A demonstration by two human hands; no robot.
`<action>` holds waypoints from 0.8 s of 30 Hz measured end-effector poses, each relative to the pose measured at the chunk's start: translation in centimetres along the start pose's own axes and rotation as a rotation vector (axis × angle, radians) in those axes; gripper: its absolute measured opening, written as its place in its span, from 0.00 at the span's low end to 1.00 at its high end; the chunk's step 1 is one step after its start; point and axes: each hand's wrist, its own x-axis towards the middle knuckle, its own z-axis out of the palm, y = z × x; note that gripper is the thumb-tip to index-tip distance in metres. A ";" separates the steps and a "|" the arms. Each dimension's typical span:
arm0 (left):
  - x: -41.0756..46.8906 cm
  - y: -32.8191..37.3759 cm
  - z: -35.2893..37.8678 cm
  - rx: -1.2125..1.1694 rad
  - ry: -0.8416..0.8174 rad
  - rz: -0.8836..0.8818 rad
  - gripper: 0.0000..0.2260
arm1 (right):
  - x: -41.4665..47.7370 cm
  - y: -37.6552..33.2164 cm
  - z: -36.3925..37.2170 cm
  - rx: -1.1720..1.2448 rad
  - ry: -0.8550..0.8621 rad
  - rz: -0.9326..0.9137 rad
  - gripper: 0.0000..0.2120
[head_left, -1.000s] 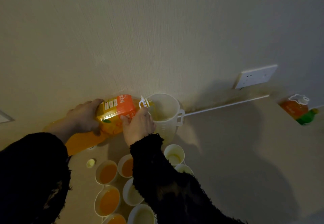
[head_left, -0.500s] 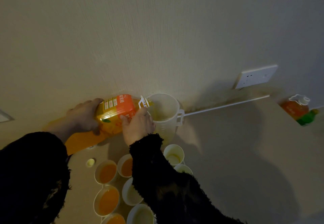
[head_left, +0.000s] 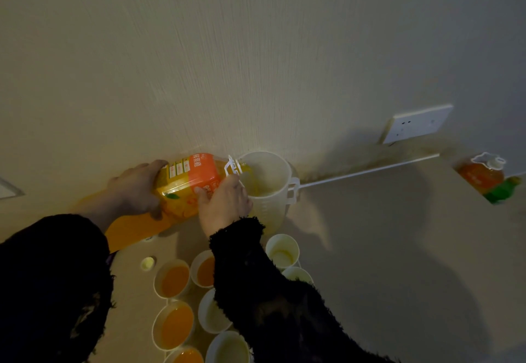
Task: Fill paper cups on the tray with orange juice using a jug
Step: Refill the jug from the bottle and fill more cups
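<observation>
Juice bottle (head_left: pixel 196 180) tipped near-horizontal, mouth over rim of jug (head_left: pixel 267 183); judged step: refilling jug. Left grip (head_left: pixel 136 189) wraps bottle base, carrying weight; right grip (head_left: pixel 225 203) curls round bottle shoulder near neck, steering spout. Jug upright on tabletop (head_left: pixel 370 234) by wall, just behind paper cups (head_left: pixel 172 277): short reach for next pour. Left cups hold juice; right-side cup (head_left: pixel 281 250) looks empty. Yellow cap (head_left: pixel 148 263) lies beside cups, out of way.
</observation>
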 end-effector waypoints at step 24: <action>0.6 -0.4 0.2 0.017 0.005 0.007 0.57 | 0.1 -0.1 -0.1 0.033 -0.016 0.012 0.28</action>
